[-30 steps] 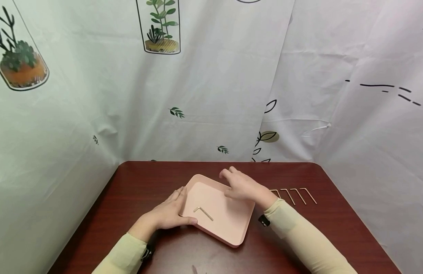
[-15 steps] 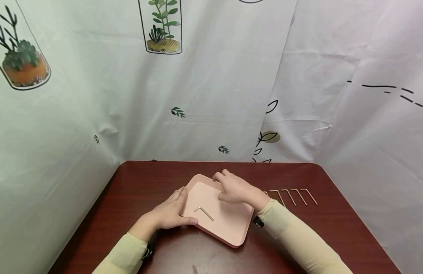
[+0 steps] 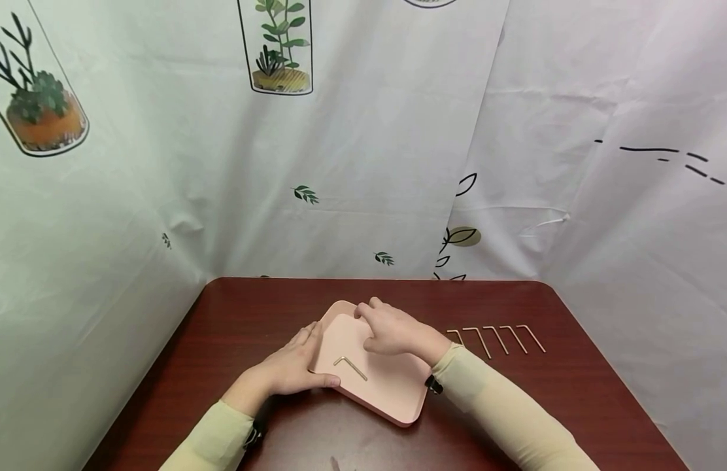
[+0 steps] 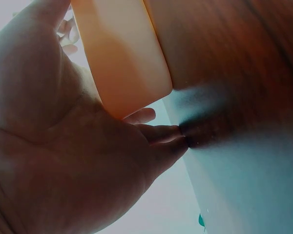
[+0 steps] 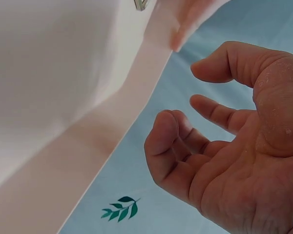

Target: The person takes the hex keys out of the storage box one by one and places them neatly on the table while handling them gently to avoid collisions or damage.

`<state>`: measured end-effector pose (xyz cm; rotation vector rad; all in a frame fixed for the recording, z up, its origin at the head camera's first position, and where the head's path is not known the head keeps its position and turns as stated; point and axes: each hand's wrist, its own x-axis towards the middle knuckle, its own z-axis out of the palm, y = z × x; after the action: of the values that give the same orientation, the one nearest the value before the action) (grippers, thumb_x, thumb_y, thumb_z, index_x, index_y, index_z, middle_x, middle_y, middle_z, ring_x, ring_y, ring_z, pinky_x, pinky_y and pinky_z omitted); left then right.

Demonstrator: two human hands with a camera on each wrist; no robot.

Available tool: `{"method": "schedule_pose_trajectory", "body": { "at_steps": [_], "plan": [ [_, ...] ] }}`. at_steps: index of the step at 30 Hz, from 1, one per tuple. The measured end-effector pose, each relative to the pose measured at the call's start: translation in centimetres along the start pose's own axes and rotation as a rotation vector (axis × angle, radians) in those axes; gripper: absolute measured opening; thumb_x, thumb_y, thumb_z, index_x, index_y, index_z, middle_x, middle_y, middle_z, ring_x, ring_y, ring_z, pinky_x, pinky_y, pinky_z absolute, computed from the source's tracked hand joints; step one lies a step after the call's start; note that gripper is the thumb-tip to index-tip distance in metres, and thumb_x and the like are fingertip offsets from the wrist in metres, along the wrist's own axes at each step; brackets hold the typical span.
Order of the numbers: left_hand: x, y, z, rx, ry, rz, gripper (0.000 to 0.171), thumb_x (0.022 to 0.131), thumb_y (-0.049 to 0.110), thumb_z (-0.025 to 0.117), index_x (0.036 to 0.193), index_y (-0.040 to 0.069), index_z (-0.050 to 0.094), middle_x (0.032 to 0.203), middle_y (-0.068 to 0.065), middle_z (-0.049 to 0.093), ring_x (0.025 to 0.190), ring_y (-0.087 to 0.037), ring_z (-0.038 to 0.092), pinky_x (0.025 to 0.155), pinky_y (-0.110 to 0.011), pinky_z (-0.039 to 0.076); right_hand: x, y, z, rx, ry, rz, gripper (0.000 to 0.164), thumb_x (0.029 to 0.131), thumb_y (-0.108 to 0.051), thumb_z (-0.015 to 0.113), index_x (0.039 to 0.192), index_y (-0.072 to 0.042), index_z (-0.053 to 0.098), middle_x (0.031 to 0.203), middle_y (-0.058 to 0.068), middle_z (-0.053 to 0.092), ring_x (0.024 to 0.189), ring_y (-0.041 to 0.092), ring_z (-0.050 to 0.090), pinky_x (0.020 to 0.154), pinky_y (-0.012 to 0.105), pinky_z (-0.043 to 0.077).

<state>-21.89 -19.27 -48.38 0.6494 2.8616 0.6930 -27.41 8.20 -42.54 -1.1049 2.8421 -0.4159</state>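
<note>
A pink square tray (image 3: 393,389) lies turned at an angle on the table. My left hand (image 3: 284,367) rests against its left corner, thumb along the near rim, fingers straight along the left side. In the left wrist view the tray wall (image 4: 124,53) sits against the palm (image 4: 63,141). One L-shaped hex key (image 3: 355,369) lies inside the tray. Over the tray's far side hovers my right hand (image 3: 393,330), its fingers loosely bent. The right wrist view shows nothing between the right hand's fingers (image 5: 161,141), apart from the tray wall (image 5: 100,131).
Several more hex keys (image 3: 518,339) lie in a row on the dark red table (image 3: 487,418), right of the tray. The right forearm passes close to the nearest of them. White printed curtains (image 3: 363,144) stand behind and at both sides.
My right hand has moved left over the tray, away from the row of hex keys, uncovering more of the row. The left hand, tray and hex key inside stay put.
</note>
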Motion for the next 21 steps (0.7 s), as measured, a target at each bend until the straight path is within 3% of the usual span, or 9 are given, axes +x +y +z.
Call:
{"method": "schedule_pose_trajectory", "body": {
  "at_steps": [21],
  "plan": [
    [0.2, -0.2, 0.3, 0.005, -0.001, -0.011, 0.138, 0.088, 0.079, 0.079, 0.173, -0.011, 0.018, 0.178, -0.034, 0.023, 0.166, -0.048, 0.024, 0.128, -0.061, 0.035, 1.4, -1.5, 1.3, -0.019, -0.075, -0.003, 0.05, 0.091, -0.015, 0.08, 0.137, -0.012, 0.063, 0.114, 0.006, 0.058, 0.087, 0.016, 0.06, 0.081, 0.034, 0.054]
  ]
}}
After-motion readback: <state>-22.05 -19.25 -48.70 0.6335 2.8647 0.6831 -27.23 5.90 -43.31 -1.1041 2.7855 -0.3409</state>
